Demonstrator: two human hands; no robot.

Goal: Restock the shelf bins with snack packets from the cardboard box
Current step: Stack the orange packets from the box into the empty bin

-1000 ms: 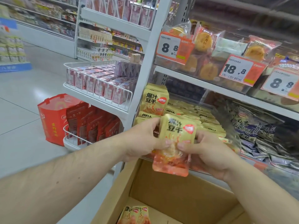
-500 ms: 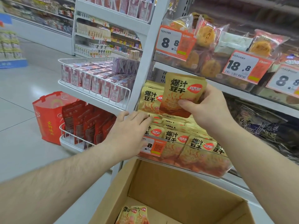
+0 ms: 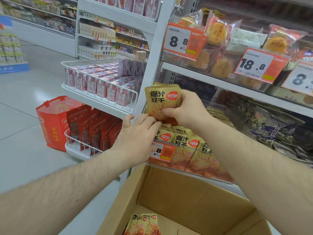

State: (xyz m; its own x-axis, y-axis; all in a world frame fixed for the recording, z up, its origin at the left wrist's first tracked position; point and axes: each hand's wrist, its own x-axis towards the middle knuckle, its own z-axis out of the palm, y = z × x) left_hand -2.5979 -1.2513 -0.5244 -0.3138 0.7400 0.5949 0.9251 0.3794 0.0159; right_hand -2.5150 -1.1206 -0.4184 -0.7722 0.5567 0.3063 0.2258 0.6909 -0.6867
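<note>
Your right hand has carried the dried-tofu packet from above the cardboard box up over the clear shelf bin, fingers still pinched on it. Your left hand, holding nothing, now steadies its lower edge; placement appears imminent.

Materials as you see them. Snack packet: glossy printed plastic film, yellow grading to orange, faintly creased. Cardboard box: matt brown corrugated board, smooth inner walls. Shelf bin: clear, shiny plastic front, with a paper price label behind a transparent holder. Shelf upright: white painted metal, satin finish. Wire basket: white coated metal rods. Cake wrappers: transparent, crinkled, reflective film. Red bag: matt woven-looking cloth. Floor: pale, polished, reflective tiles.
</note>
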